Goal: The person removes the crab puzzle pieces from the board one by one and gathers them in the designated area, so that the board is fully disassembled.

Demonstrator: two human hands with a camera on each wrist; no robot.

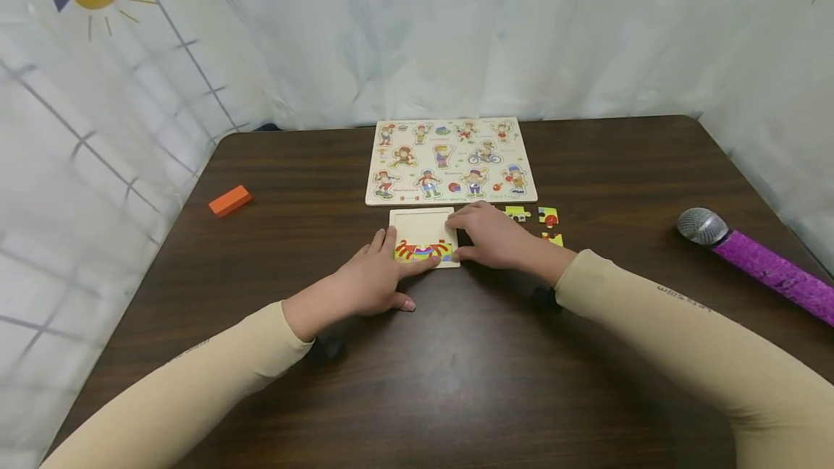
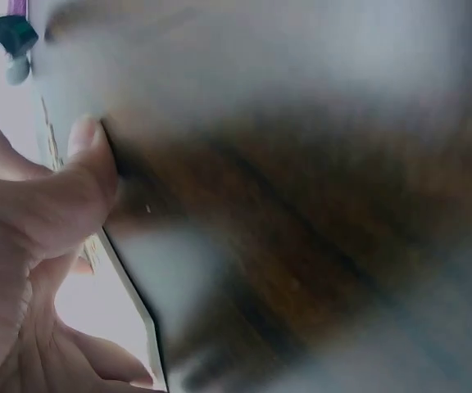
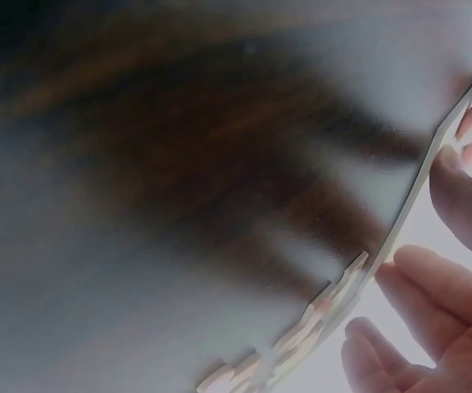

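Note:
A small wooden puzzle tray (image 1: pixel 423 223) lies on the table with a yellow, red and purple strip of jigsaw pieces (image 1: pixel 422 251) along its near side. My left hand (image 1: pixel 368 281) is at the tray's left, fingers extended; its index finger reaches across the near pieces and the thumb lies apart on the tabletop side. At the tray's right edge, my right hand (image 1: pixel 496 236) touches the border with straight fingers and thumb. Loose yellow jigsaw pieces (image 1: pixel 548 217) lie just beyond the right hand, partly hidden by it. In the right wrist view the right thumb (image 3: pixel 451 176) is by the tray's edge.
Behind the tray lies a large wooden picture board (image 1: pixel 449 165) showing children at sports. An orange block (image 1: pixel 230 201) sits at the left on the dark table (image 1: pixel 443 382). A microphone (image 1: pixel 749 255) with a purple handle lies at the right. Pale curtains surround the table.

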